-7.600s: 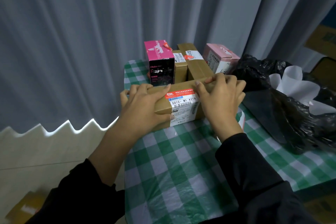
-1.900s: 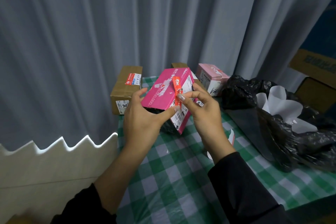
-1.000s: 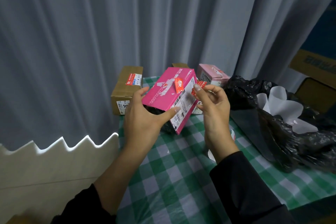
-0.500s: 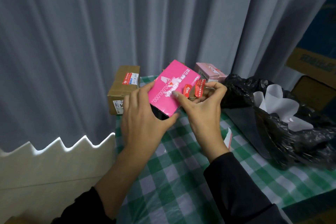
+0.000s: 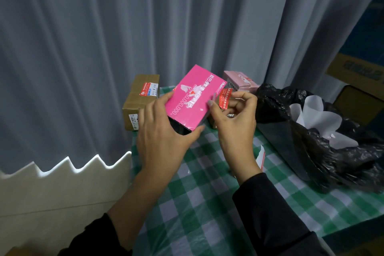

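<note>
A bright pink box (image 5: 194, 100) with white torn patches on its top face is tilted above the green checked table (image 5: 209, 210). My left hand (image 5: 164, 137) grips its near end from below and the left side. My right hand (image 5: 234, 118) pinches a red printed sticker (image 5: 225, 97) just off the box's right edge; the sticker looks peeled away from the box.
A brown cardboard parcel (image 5: 141, 100) with a shipping label sits at the table's back left. A pale pink box (image 5: 241, 83) stands behind. A black bin bag (image 5: 324, 143) holding white paper fills the right. A torn label scrap (image 5: 260, 156) lies on the cloth. Grey curtains hang behind.
The brown parcel that both hands held now sits at the back left. The pink box was picked up, and my right hand peeled its red sticker off to the right.
</note>
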